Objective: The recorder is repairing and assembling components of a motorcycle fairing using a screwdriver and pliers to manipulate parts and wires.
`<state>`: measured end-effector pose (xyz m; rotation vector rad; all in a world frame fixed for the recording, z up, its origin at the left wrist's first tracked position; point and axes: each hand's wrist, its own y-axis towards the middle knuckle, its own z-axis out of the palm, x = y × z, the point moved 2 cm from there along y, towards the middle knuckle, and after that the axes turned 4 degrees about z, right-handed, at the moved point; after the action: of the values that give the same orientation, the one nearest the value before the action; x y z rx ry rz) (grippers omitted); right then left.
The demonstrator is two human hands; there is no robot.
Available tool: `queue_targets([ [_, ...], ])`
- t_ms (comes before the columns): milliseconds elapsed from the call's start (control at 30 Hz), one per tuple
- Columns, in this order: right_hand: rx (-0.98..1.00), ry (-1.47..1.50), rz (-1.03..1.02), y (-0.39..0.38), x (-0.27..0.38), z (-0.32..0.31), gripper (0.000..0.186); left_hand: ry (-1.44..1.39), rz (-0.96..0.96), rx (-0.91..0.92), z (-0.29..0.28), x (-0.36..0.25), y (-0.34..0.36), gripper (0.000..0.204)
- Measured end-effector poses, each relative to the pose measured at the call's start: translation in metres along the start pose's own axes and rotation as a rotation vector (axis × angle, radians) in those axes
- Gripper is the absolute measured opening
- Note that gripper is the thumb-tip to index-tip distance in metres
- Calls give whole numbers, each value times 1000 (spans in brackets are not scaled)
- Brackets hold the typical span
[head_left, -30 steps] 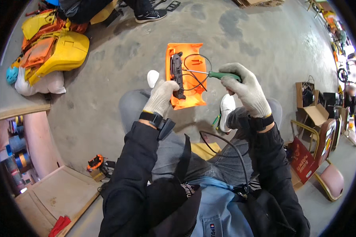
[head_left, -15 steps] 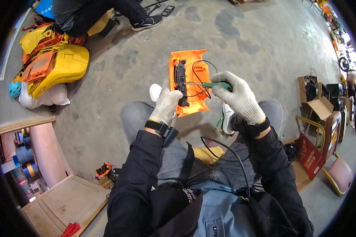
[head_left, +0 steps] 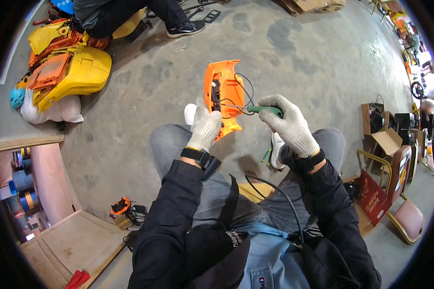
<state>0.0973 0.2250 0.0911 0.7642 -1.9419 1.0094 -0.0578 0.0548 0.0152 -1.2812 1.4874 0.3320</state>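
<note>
My gloved left hand [head_left: 205,125] grips an orange plastic panel [head_left: 230,86], which is tilted and held up in front of my knees. A long black module [head_left: 216,91] runs along the panel's inner left side, with loops of black cable [head_left: 247,83] over the panel. My gloved right hand [head_left: 284,123] is closed on the green handle of a screwdriver [head_left: 264,110]. Its metal shaft points left across the panel to the black module; I cannot make out exactly where the tip rests. A green and yellow tool [head_left: 266,155] lies on the floor beside my right shoe [head_left: 277,144].
A co-worker's leg and shoe [head_left: 183,28] are at top left, near piled yellow and orange panels [head_left: 82,72] and a cyan helmet [head_left: 17,97]. Open boxes [head_left: 386,137] and a folding chair [head_left: 404,219] stand right. A wooden board [head_left: 72,241] lies lower left.
Since a second ago both hands have come slightly lower. The panel has turned and now shows narrower, with my left hand over more of the black module.
</note>
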Motion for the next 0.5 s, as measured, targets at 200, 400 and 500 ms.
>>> queue_targets([
  [200, 7, 30, 32, 1, -3, 5, 32, 20, -53, 25, -4, -10, -7, 41],
  [400, 157, 289, 176, -1, 1, 0, 33, 42, 27, 16, -3, -13, -8, 46],
  [500, 247, 382, 339, -1, -1, -3, 33, 21, 90, 9, 1, -9, -6, 49],
])
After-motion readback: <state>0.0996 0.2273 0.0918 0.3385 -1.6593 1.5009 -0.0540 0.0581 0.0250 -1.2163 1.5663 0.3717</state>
